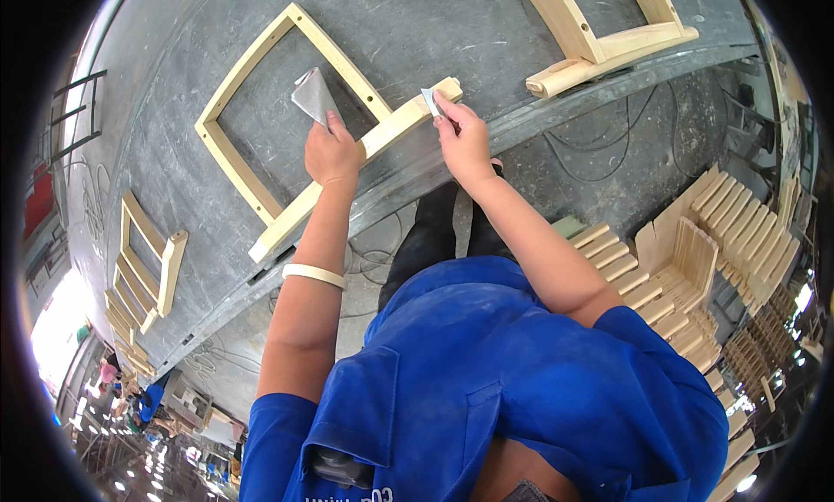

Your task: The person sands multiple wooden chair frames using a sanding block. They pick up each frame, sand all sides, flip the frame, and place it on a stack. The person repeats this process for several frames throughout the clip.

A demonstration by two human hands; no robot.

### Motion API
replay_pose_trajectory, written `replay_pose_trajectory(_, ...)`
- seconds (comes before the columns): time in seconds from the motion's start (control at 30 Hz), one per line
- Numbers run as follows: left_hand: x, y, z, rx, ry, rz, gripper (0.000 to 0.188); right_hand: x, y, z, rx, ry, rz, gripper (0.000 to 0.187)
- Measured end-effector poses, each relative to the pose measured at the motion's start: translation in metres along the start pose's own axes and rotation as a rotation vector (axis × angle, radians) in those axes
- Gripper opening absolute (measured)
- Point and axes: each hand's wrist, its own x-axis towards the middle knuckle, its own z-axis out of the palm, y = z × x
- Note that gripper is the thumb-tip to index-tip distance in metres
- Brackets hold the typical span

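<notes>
A pale wooden frame [291, 20] with a long front rail [395, 130] lies flat on the grey worktable. My left hand [333, 155] is closed at the rail, the thumb over a folded grey sheet [313, 96] that looks like sandpaper and sticks out over the frame's opening. Near the rail's right end, my right hand [466, 142] pinches a small light-grey folded piece [430, 101], also like sandpaper, against the wood. Its underside is hidden.
Another wooden frame [599, 50] lies at the table's far right. Several more frames [143, 263] line the left side of the worktable [486, 33]. Stacked wooden parts [686, 267] stand on the right, below the table edge. Cables [599, 168] lie on the floor.
</notes>
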Motion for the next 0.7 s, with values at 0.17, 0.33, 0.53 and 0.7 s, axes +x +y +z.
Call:
replay_pose_trajectory(0.17, -0.001, 0.0, 0.0, -0.027, 0.011, 0.019, 0.041, 0.017, -0.011, -0.018, -0.382, 0.096, -0.372, 0.023)
replay_pose_trajectory(0.33, -0.001, 0.001, -0.001, -0.01, -0.002, 0.007, 0.041, 0.017, -0.023, -0.011, -0.615, 0.124, -0.497, 0.01)
replay_pose_trajectory(0.53, -0.003, 0.004, -0.003, -0.036, 0.016, 0.026, 0.041, 0.012, -0.026, -0.005, -0.476, 0.116, -0.36, 0.01)
replay_pose_trajectory(0.7, -0.004, 0.006, -0.005, -0.019, 0.004, 0.009, 0.04, 0.014, -0.022, -0.006, -0.543, -0.015, -0.354, 0.011)
